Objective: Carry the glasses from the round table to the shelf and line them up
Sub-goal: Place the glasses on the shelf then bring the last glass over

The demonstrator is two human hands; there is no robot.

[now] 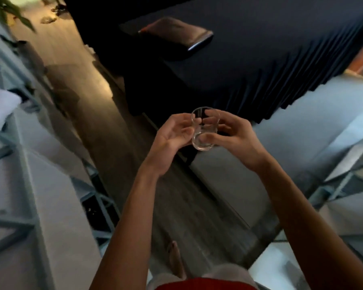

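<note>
A small clear glass is held upright in front of me, above the floor. My right hand grips it, thumb across its lower side and fingers behind it. My left hand is cupped beside the glass on its left, fingertips touching or nearly touching its wall, palm turned up. No round table is in view. White shelving with grey metal struts runs along my left side.
A table draped in dark pleated cloth stands ahead, with a dark flat case on it. More white surfaces with metal frames are on the right. A wooden floor aisle runs between them. A plant is at top left.
</note>
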